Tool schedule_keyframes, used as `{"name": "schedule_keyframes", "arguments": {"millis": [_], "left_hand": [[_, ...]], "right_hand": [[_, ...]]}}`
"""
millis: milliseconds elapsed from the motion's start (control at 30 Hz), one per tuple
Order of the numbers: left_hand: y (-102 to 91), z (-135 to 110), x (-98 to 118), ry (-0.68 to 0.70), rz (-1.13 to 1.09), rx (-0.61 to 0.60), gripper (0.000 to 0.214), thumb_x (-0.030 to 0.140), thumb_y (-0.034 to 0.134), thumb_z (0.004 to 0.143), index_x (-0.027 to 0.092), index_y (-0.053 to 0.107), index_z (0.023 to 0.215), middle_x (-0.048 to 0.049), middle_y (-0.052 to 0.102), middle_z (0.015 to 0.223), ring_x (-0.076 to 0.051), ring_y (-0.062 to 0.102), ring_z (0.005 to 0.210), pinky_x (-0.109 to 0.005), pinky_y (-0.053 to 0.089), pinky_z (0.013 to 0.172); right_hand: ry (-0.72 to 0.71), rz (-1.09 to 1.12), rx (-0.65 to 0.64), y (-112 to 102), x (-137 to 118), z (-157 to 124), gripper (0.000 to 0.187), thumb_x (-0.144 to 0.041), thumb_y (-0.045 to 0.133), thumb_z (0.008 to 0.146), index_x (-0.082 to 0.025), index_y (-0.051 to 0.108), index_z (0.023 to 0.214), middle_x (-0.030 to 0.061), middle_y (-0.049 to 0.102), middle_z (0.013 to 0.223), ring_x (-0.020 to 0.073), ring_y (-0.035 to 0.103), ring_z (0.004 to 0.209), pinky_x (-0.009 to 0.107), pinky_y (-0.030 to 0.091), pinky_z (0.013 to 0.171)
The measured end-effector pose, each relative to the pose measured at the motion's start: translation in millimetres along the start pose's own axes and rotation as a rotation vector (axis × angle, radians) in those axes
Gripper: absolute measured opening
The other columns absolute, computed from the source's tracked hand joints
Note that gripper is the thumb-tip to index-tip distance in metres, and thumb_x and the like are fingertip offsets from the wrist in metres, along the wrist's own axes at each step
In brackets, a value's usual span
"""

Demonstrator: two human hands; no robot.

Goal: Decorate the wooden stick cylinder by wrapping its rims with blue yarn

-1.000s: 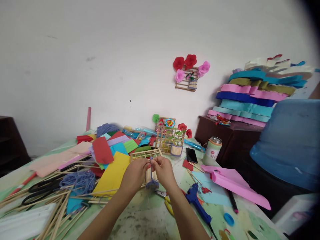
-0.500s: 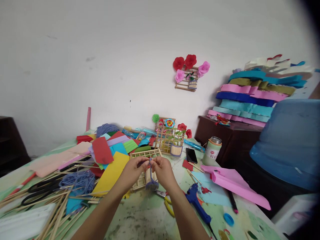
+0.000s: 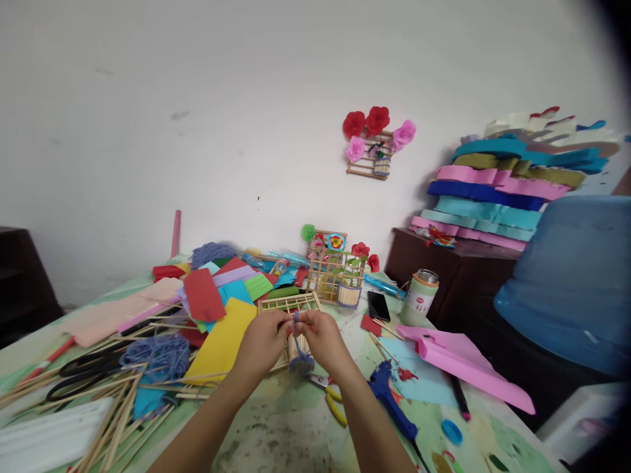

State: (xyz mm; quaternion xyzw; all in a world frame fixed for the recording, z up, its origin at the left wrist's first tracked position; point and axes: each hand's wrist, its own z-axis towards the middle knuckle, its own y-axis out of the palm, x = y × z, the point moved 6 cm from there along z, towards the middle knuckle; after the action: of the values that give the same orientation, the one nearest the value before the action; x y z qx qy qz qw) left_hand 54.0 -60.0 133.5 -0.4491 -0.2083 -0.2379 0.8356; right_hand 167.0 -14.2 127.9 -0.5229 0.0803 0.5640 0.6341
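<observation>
My left hand [image 3: 263, 341] and my right hand [image 3: 323, 338] meet over the table's middle, fingertips pinched on a strand of blue yarn [image 3: 296, 320]. The strand runs down to a small bundle of wooden sticks [image 3: 300, 355] wrapped in the same yarn at its base. Just behind the hands lies a wooden stick frame [image 3: 290, 304]. Both hands are closed on the yarn.
Coloured foam sheets [image 3: 221, 295], a loose blue yarn heap [image 3: 158, 355], black scissors [image 3: 79, 374] and bamboo sticks [image 3: 118, 420] lie left. A blue glue gun [image 3: 389, 397], yellow-handled scissors [image 3: 332, 401], pink sheet [image 3: 458, 358], phone [image 3: 378, 305] and jar [image 3: 419, 297] lie right.
My hands have drawn closer together and dropped slightly; the pinch on the yarn strand has tightened above the stick bundle.
</observation>
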Motion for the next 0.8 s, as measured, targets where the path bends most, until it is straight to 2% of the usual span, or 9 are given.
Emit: {"name": "schedule_keyframes", "arguments": {"millis": [133, 267, 333, 467, 533, 667, 800], "left_hand": [[-0.8, -1, -3, -0.051, 0.019, 0.022, 0.021, 0.024, 0.047, 0.078, 0.019, 0.067, 0.077, -0.0063, 0.068, 0.079, -0.022, 0.058, 0.077, -0.030, 0.039, 0.068], [0.9, 0, -9, -0.104, -0.085, 0.057, 0.018, 0.025, 0.050, 0.076, 0.019, 0.067, 0.075, -0.0041, 0.068, 0.075, -0.021, 0.059, 0.075, -0.029, 0.040, 0.066], [4.2, 1, -14, -0.152, -0.235, 0.079, 0.016, 0.027, 0.053, 0.074, 0.019, 0.067, 0.071, -0.0023, 0.067, 0.070, -0.020, 0.059, 0.069, -0.029, 0.040, 0.064], [17.9, 2, -26, -0.328, -0.799, 0.109, 0.013, 0.028, 0.065, 0.063, 0.015, 0.065, 0.065, 0.0000, 0.063, 0.060, -0.017, 0.056, 0.062, -0.027, 0.042, 0.064], [25.0, 1, -27, -0.392, -1.006, 0.102, 0.018, 0.030, 0.069, 0.059, 0.013, 0.064, 0.066, -0.0003, 0.063, 0.060, -0.015, 0.056, 0.062, -0.026, 0.042, 0.065], [32.6, -3, -25, -0.453, -1.163, 0.085, 0.026, 0.032, 0.070, 0.058, 0.012, 0.064, 0.074, -0.0018, 0.064, 0.068, -0.012, 0.056, 0.061, -0.023, 0.043, 0.062], [40.9, -6, -19, -0.510, -1.315, 0.011, 0.023, 0.028, 0.068, 0.062, 0.013, 0.061, 0.077, -0.0042, 0.065, 0.075, -0.014, 0.060, 0.069, -0.024, 0.045, 0.066]], "right_hand": [[-0.045, -0.200, 0.131, -11, -7, -2, 0.015, -0.015, 0.053, 0.077, -0.019, 0.066, 0.071, 0.0038, 0.065, 0.074, 0.0168, 0.052, 0.077, 0.026, 0.033, 0.070], [-0.077, -0.393, 0.256, -16, -22, -9, 0.009, -0.018, 0.057, 0.077, -0.018, 0.063, 0.071, 0.0043, 0.062, 0.080, 0.0197, 0.047, 0.088, 0.034, 0.030, 0.082], [-0.095, -0.449, 0.294, -14, -29, -12, 0.008, -0.018, 0.057, 0.077, -0.018, 0.061, 0.070, 0.0049, 0.060, 0.085, 0.0207, 0.044, 0.091, 0.038, 0.028, 0.086], [-0.155, -0.492, 0.353, -5, -37, -17, 0.008, -0.016, 0.057, 0.076, -0.017, 0.060, 0.068, 0.0062, 0.058, 0.092, 0.0226, 0.041, 0.095, 0.043, 0.025, 0.090], [-0.186, -0.499, 0.378, 0, -38, -19, 0.008, -0.014, 0.056, 0.077, -0.017, 0.061, 0.071, 0.0062, 0.057, 0.094, 0.0227, 0.040, 0.097, 0.044, 0.023, 0.092], [-0.208, -0.516, 0.419, 10, -35, -19, 0.011, -0.012, 0.054, 0.078, -0.018, 0.062, 0.074, 0.0055, 0.056, 0.094, 0.0220, 0.039, 0.098, 0.043, 0.023, 0.094], [-0.226, -0.493, 0.451, 15, -35, -19, 0.014, -0.014, 0.051, 0.081, -0.018, 0.061, 0.071, 0.0059, 0.056, 0.092, 0.0209, 0.039, 0.095, 0.041, 0.025, 0.091]]}}
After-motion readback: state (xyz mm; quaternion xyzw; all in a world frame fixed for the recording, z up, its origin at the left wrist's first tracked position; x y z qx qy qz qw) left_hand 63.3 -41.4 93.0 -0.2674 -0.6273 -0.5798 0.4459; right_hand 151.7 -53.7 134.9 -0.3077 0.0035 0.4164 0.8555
